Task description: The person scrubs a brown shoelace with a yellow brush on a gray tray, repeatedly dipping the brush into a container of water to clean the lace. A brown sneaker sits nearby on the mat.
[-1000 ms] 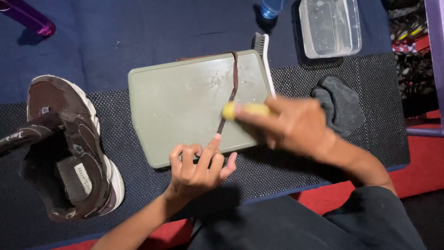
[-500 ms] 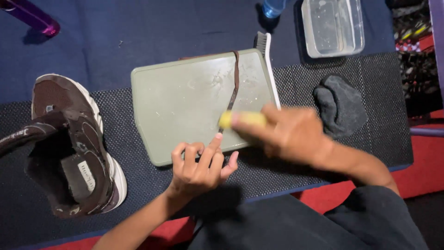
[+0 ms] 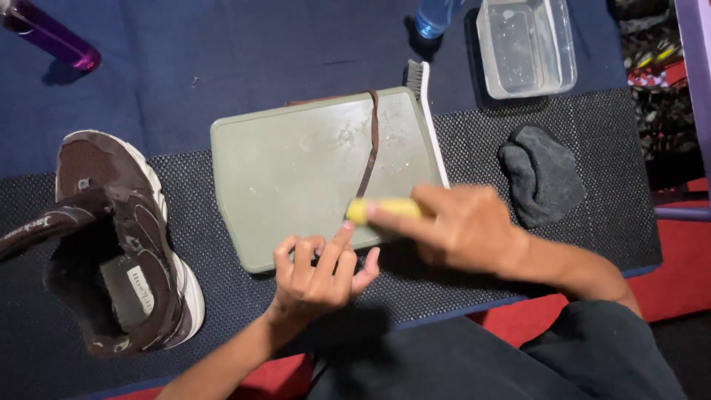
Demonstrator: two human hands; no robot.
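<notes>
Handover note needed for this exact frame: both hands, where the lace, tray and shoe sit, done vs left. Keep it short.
Right hand: gripping a yellow brush, its end at the lower end of the brown shoelace.
Left hand: index fingertip pinning the tray's near edge by the lace; holds nothing.
Lace lies stretched top to bottom across the green tray. White-handled brush lies along the tray's right edge. Brown shoe sits unlaced, left of the tray. Grey cloth to the right, clear tub behind.
Done: lace out of the shoe.
Left: relacing; whether scrubbing is finished cannot be told.
</notes>
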